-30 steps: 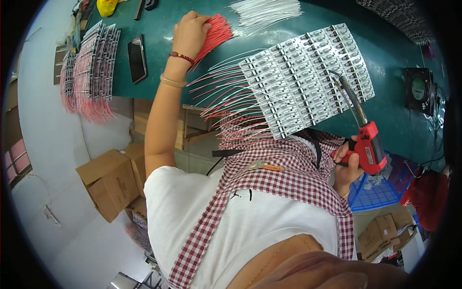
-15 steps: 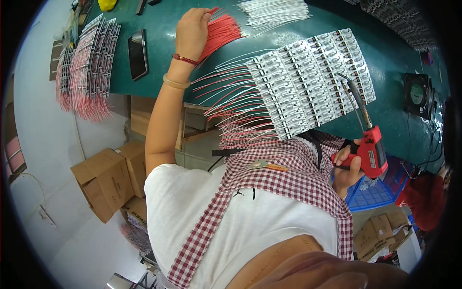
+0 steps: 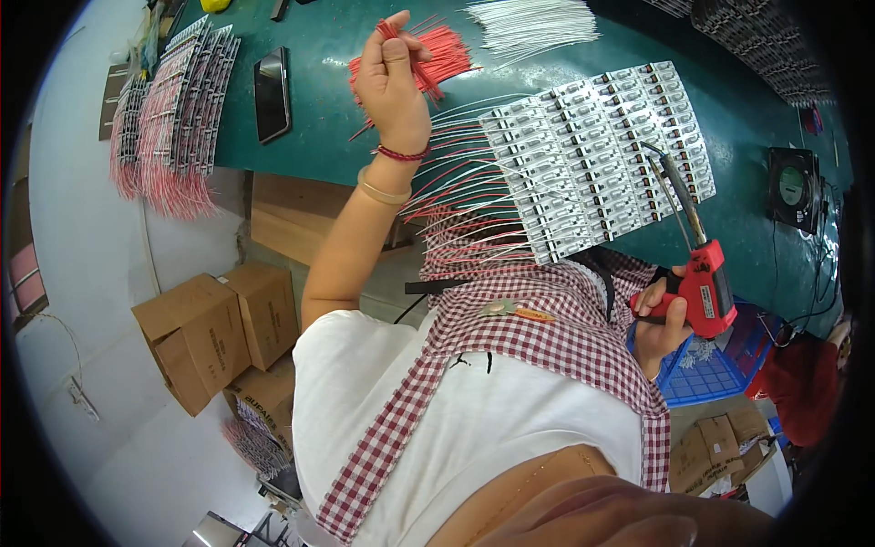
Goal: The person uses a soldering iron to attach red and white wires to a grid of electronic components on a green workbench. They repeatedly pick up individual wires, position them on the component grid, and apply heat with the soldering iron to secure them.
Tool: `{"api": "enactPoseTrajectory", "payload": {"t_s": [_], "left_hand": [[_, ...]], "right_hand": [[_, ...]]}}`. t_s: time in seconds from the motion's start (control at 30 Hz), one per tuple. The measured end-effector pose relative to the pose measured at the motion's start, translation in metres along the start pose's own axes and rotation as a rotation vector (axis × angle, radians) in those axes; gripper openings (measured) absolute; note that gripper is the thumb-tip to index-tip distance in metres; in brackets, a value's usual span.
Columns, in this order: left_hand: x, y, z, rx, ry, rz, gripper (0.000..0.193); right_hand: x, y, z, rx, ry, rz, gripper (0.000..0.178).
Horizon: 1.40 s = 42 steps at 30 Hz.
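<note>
At the far side of the bench, my left hand [image 3: 398,98] is closed around some thin red wires, which poke out between its fingers. Just beside it lies a loose pile of red wires [image 3: 448,53]. My right hand [image 3: 663,330] grips a red and black soldering gun [image 3: 713,290] by its handle. The gun's bent metal tip reaches over a panel of small white circuit boards [image 3: 583,169]. Red and white wires [image 3: 474,196] stick out from the panel's left edge, toward my left forearm and over the checked apron.
White wires [image 3: 533,29] lie in a pile at the far middle. A phone [image 3: 272,96] and wired board panels [image 3: 182,100] are on the left. Cardboard boxes [image 3: 196,337] stand below the bench. A black device [image 3: 791,187] and a blue basket [image 3: 706,372] are on the right.
My left hand has drawn right and slightly nearer, and red wires now show in its curled fingers. My right hand and the soldering gun have stayed almost in place.
</note>
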<state>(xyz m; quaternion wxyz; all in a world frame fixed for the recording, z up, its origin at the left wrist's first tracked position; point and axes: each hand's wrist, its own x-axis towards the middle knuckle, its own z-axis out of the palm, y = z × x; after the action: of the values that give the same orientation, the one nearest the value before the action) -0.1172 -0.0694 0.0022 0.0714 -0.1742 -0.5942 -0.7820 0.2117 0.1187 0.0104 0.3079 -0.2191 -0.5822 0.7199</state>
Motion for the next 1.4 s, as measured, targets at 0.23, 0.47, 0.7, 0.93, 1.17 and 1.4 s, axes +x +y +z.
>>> {"api": "enactPoseTrajectory", "payload": {"t_s": [0.23, 0.47, 0.7, 0.93, 1.17, 1.4], "left_hand": [[-0.007, 0.002, 0.005, 0.032, -0.006, -0.001, 0.023], [-0.016, 0.011, 0.007, 0.033, 0.001, 0.021, 0.018], [-0.021, 0.031, 0.010, 0.065, -0.041, -0.078, 0.016], [-0.006, 0.059, 0.019, 0.705, -0.662, 0.193, 0.005], [-0.031, 0.014, 0.035, 0.946, -0.799, 0.524, 0.027], [-0.044, 0.007, 0.053, 0.963, -0.873, 0.531, 0.026]], "right_hand": [[0.003, -0.001, -0.001, 0.025, -0.006, -0.001, 0.045], [0.004, -0.004, 0.006, 0.035, -0.047, -0.013, 0.044], [0.005, -0.007, 0.007, 0.038, -0.034, 0.019, 0.046], [0.016, -0.030, 0.019, -0.078, 0.047, 0.061, 0.063], [0.023, -0.028, 0.033, -0.165, -0.009, 0.274, 0.060], [0.025, -0.021, 0.040, -0.247, 0.021, 0.402, 0.016]]}}
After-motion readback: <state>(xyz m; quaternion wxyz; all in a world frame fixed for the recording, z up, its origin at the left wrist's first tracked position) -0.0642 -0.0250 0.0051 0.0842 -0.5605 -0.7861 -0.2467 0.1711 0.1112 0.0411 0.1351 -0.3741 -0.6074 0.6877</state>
